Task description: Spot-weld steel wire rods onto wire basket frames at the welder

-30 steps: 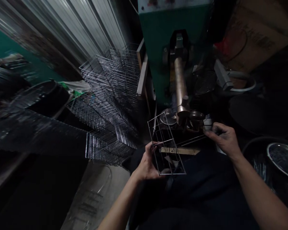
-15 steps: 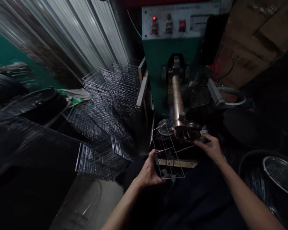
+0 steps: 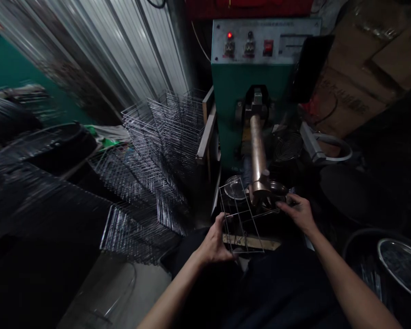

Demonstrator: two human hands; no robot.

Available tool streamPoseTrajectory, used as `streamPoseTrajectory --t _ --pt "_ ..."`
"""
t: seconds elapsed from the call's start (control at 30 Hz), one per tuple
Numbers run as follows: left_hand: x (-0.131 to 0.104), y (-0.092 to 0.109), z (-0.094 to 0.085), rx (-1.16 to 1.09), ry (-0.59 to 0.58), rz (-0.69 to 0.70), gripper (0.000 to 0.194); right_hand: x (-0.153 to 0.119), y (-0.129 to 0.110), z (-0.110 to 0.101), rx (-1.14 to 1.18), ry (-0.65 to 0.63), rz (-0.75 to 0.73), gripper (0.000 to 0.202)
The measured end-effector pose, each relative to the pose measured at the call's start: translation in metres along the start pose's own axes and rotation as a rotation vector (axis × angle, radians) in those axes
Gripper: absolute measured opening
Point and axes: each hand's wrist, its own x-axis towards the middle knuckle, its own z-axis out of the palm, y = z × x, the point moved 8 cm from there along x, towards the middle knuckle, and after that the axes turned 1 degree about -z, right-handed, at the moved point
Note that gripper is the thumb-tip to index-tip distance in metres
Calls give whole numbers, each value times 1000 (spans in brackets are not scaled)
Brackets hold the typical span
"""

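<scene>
My left hand [image 3: 214, 242] is closed around the left side of a small wire rack [image 3: 236, 214], thumb above and fingers below. The rack is tilted in front of the copper-coloured arm [image 3: 258, 151] of a green machine [image 3: 226, 109]. My right hand [image 3: 299, 212] pinches close to the arm's lower end, at the right end of a thin metal wire [image 3: 266, 214] that runs toward the rack. Whether the wire is joined to the rack I cannot tell. Shiny round dishes, one of them a metal bowl [image 3: 235, 188], sit behind the rack and beside the arm's tip.
Stacks of wire racks [image 3: 164, 137] stand on the left. A control panel [image 3: 239, 50] with a lit red lamp tops the machine. At the right are a dark tub [image 3: 356, 237] with a metal-rimmed dish [image 3: 402, 265] and cardboard boxes [image 3: 349, 96].
The camera view has shifted, so the machine sits slightly lower and further right. Both hands keep nearly the same hold, and the rack stays close to the arm's tip.
</scene>
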Motion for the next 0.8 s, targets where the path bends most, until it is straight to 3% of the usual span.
streamPoseTrajectory --t 0.47,0.8 --pt "22 -5 -3 -15 33 37 117 18 17 0 -6 6 19 60" --pt "34 -8 -3 -52 26 15 117 27 11 -2 -44 36 -6 61"
